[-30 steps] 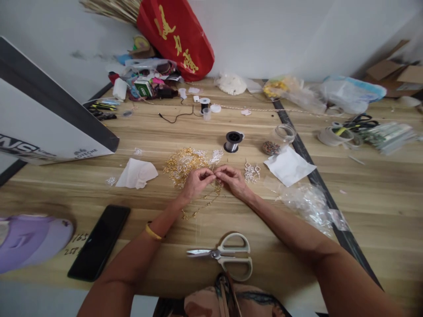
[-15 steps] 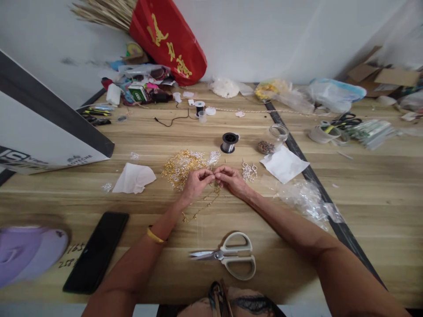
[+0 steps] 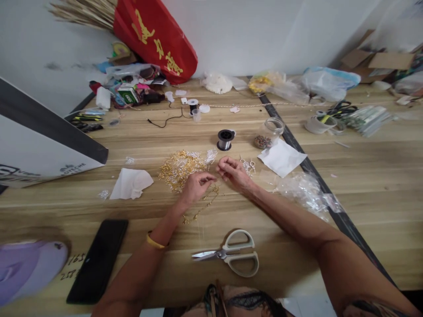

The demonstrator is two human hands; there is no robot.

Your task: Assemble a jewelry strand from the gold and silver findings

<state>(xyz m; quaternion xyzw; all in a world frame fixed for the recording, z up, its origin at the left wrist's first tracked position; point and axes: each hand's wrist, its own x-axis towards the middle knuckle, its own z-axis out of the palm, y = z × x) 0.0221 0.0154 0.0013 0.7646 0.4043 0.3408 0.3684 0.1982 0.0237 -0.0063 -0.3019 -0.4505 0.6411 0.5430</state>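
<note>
My left hand [image 3: 194, 187] rests on the wooden table with its fingers pinched on a gold bead chain [image 3: 201, 207] that trails toward me. My right hand [image 3: 233, 172] is just to its right, fingers curled in a pinch on something too small to make out. Behind both hands lies a pile of gold and clear beaded pieces [image 3: 181, 166]. A few small silver rings [image 3: 248, 166] lie beside my right hand. A spool of thin thread [image 3: 225, 139] stands further back.
White-handled scissors [image 3: 233, 254] lie near the front edge, a black phone [image 3: 98, 259] to the left. A crumpled tissue [image 3: 131, 183], a white paper [image 3: 281, 157], crinkled clear plastic [image 3: 306, 193], a bead jar [image 3: 272, 128] and a large white box [image 3: 39, 141] surround the work spot.
My two hands have come apart; the right hand has moved a little back and right. The view has shifted slightly.
</note>
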